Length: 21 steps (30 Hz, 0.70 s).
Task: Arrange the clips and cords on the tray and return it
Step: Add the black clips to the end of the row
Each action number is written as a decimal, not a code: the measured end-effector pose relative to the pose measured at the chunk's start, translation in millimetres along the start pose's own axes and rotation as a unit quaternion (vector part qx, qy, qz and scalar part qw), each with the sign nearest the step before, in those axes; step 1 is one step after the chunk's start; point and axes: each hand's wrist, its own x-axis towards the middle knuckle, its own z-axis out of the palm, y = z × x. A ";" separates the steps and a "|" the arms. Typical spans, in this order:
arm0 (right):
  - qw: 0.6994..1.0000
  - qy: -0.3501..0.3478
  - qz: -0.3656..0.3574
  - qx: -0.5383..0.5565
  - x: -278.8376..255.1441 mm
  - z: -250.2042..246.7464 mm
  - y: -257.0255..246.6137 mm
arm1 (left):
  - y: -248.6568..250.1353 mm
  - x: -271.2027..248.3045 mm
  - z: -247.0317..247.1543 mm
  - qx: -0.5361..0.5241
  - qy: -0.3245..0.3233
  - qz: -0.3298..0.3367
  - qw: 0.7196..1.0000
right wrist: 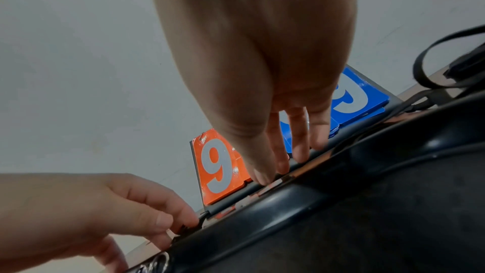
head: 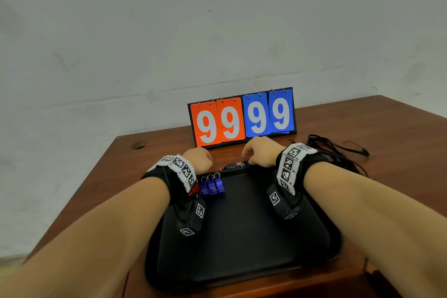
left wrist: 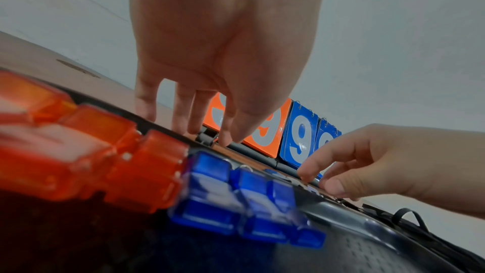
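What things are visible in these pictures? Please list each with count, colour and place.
tray: one, black, on the table's near part.
blue clips: three, blue, in a row at the tray's far left.
orange clips: several, orange, left of the blue ones on the tray; exact count unclear.
cords: a bundle, black, on the table right of the tray.
small dark item: one, just behind the tray's far rim; kind unclear.
scoreboard: one, orange and blue cards showing 9, behind the tray.
table: one, brown wood.
left hand: fingers down at the tray's far rim.
right hand: same, further right.
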 end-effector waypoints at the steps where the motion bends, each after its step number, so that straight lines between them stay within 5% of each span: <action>1: 1.000 0.000 0.002 -0.001 1.4 0.9 0.4 | -0.1 0.2 0.7 0.002 0.000 0.001 1.000; 11: 1.000 -0.006 -0.009 -0.001 5.6 5.7 0.3 | -2.6 5.3 6.2 0.014 -0.006 0.003 1.000; 21: 1.000 -0.015 -0.005 -0.008 8.3 8.8 -2.0 | -14.9 6.0 6.7 -0.063 0.095 0.011 0.993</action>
